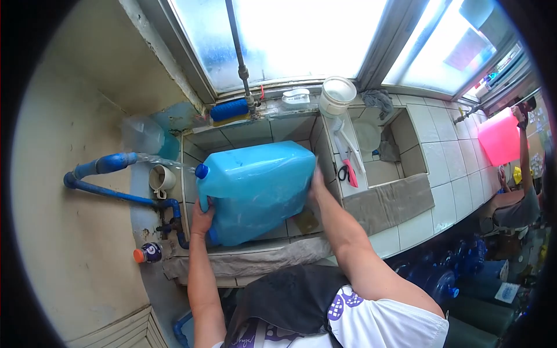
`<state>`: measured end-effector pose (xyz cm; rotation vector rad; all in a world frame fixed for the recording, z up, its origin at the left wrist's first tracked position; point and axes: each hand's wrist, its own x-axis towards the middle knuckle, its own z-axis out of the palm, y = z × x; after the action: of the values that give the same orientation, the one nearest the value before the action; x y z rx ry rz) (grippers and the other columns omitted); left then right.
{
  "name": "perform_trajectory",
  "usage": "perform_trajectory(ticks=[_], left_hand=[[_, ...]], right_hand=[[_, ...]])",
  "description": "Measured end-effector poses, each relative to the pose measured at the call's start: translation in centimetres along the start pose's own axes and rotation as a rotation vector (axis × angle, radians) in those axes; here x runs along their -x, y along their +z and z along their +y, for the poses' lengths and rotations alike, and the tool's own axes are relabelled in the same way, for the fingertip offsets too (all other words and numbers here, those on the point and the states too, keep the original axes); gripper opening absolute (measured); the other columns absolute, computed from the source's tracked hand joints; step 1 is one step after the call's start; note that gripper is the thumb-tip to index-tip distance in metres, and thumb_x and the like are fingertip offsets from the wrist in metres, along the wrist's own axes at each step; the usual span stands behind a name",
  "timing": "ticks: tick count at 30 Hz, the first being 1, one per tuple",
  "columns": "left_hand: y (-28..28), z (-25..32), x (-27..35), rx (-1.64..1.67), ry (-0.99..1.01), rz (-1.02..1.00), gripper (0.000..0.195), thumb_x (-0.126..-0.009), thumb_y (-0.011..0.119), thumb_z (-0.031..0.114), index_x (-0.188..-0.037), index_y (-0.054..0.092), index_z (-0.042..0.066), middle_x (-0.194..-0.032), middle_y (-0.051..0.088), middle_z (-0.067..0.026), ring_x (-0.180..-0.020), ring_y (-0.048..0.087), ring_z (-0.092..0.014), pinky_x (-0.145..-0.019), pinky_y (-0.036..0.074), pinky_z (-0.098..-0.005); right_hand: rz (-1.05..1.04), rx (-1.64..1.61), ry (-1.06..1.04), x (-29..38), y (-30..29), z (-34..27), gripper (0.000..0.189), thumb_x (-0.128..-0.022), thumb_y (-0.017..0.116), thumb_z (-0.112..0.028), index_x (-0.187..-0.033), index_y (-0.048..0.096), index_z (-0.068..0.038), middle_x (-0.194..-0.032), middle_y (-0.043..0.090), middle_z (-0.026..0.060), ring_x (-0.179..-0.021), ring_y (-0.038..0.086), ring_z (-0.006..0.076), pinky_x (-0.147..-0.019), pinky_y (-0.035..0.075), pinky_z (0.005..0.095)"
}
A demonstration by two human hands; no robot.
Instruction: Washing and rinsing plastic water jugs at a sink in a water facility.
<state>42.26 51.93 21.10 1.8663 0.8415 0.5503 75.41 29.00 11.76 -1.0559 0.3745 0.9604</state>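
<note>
A large translucent blue plastic water container [261, 191] lies on its side over a tiled sink basin [243, 132]. My left hand [203, 217] grips its handle, close to the blue cap [201, 171]. My right hand [317, 179] supports the container's opposite end; its fingers are partly hidden behind it. A blue pipe spout [117, 162] on the left wall pours a stream of water [163, 161] towards the capped end. Beside that stream stands a white mug [162, 177].
Brushes [348, 141] and pink-handled scissors [350, 173] lie on the divider by a second basin [394, 167]. A white bucket [337, 96] stands behind. Grey cloth [300, 256] drapes the front edge. At right, another person holds a pink container [500, 137]. Blue water jugs [439, 282] stand below.
</note>
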Motion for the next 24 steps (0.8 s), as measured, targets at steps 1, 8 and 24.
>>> perform_trajectory(ticks=[1,8,24], left_hand=[[0.5,0.6,-0.6,0.006,-0.002,-0.042,0.019,-0.08,0.061,0.002,-0.098,0.058,0.002,-0.088,0.062,-0.0069,-0.081,0.058,-0.016,-0.078,0.047,-0.0308],[3.9,6.4,-2.1,-0.199,0.274,0.147,0.041,-0.08,0.061,0.002,-0.121,0.059,0.003,-0.12,0.062,-0.0186,-0.114,0.061,-0.034,-0.096,0.047,-0.0389],[6.6,12.8,-6.3,-0.763,0.651,-0.058,0.037,-0.065,0.068,0.003,-0.102,0.068,0.008,-0.118,0.063,-0.0072,-0.122,0.054,-0.026,-0.104,0.041,-0.0409]], right_hand=[[0.014,-0.077,-0.135,-1.5,0.0,-2.2,0.064,-0.095,0.044,-0.059,-0.133,0.055,-0.009,-0.131,0.059,0.0144,-0.118,0.056,0.0305,-0.102,0.043,0.0437],[-0.384,1.074,-0.953,8.5,12.7,-5.7,0.048,-0.098,0.049,-0.038,-0.131,0.055,-0.004,-0.138,0.05,0.022,-0.127,0.047,0.0375,-0.106,0.037,0.0387],[-0.313,1.151,-1.606,14.0,14.3,-6.5,0.049,-0.092,0.058,-0.044,-0.117,0.062,-0.002,-0.119,0.062,0.0196,-0.114,0.058,0.0319,-0.1,0.044,0.041]])
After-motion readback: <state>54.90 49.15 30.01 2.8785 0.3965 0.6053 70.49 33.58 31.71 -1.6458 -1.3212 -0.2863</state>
